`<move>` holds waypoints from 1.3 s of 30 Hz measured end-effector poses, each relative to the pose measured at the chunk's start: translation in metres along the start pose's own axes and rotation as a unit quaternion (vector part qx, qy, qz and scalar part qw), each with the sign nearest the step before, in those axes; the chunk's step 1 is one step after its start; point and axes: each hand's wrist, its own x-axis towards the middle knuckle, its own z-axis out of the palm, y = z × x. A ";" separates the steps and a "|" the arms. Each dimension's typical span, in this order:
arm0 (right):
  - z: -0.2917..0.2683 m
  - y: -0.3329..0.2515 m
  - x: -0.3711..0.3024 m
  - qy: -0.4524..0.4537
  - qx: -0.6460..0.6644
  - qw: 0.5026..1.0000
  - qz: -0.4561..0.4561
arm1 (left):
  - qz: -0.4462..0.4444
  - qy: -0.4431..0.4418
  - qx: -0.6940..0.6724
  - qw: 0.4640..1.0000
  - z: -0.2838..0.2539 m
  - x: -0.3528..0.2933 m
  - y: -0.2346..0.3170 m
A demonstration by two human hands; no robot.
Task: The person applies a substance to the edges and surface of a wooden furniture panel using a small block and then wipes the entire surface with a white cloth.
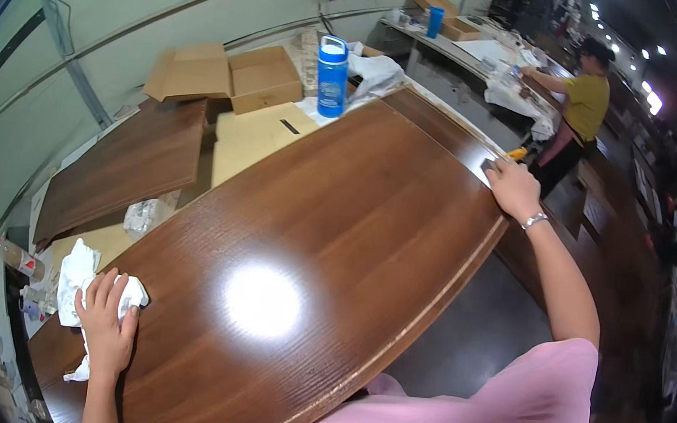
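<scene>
A large dark-brown wood-grain panel (339,203) lies flat before me, a bright light reflected on its glossy face. At its left end my left hand (107,320) presses on a crumpled white cloth (77,272), fingers bent over it. Over by the far right corner, my right hand (514,189) grips a small dark block (489,166), most of it hidden by the fingers. It is at the border between this panel and a second brown board (433,128) beyond. A silvery bracelet sits on that wrist.
Behind the panel stand a blue bottle (331,84) and an open cardboard box (263,80). Another brown panel (128,169) leans at the left, near a plastic bottle (18,258). A person in a yellow shirt (586,102) works at a farther table (451,49).
</scene>
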 end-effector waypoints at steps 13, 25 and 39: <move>0.004 -0.047 -0.182 0.278 0.200 0.892 -0.296 | 0.008 0.024 0.026 0.999 0.007 -0.003 -0.011; 0.038 0.015 -0.102 0.307 0.242 0.914 -0.111 | 0.000 0.017 0.037 0.999 0.012 -0.006 -0.023; 0.007 -0.166 -0.344 0.219 0.342 0.832 -0.377 | 0.096 -0.027 0.005 0.995 0.010 -0.003 -0.060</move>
